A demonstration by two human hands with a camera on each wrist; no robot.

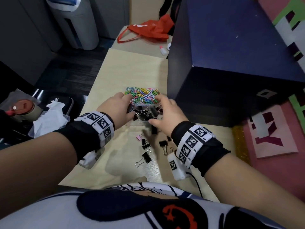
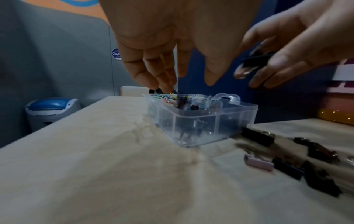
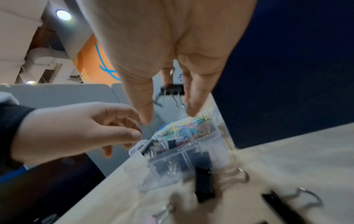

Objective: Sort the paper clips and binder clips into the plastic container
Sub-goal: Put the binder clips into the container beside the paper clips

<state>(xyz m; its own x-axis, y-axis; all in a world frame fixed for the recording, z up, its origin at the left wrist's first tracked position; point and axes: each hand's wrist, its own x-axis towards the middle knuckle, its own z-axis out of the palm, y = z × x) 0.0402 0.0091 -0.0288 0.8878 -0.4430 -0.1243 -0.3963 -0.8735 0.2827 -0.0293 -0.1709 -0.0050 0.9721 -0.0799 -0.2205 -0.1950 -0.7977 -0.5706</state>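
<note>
- Clear plastic container [image 1: 143, 113] sits on the pale wooden table [image 1: 128, 70], just in front of a large dark blue box [image 1: 231, 52].
- Far compartment is heaped with coloured paper clips [image 1: 143, 95]; the near compartments hold black binder clips [image 1: 142, 114].
- Left hand [image 1: 115, 108] hovers over the container's left side, fingers hanging loose and slightly curled. From the left wrist, a blurred dark streak shows below the fingertips over the container; what it is cannot be told. The hand grips nothing that shows.
- Right hand [image 1: 165, 113] is over the container's right side. Its fingers pinch a black binder clip [image 3: 173, 91], wire handles hanging down; this shows in both wrist views.
- More binder clips lie loose on the table near the person's side of the container: several black ones [image 1: 146, 146], one larger black one [image 1: 145, 158] nearest the person, and one pink clip [image 1: 139, 137] at the left of the group.
- One black clip [image 3: 204, 183] lies touching or just beside the container's near wall; blur prevents telling which.
- Red bag [image 1: 148, 29] lies at the far end of the table, well apart.
- White crumpled tissue [image 1: 49, 118] sits off the table's left edge.
- Grey bin with a blue lid [image 2: 51, 112] stands on the floor beyond.
</note>
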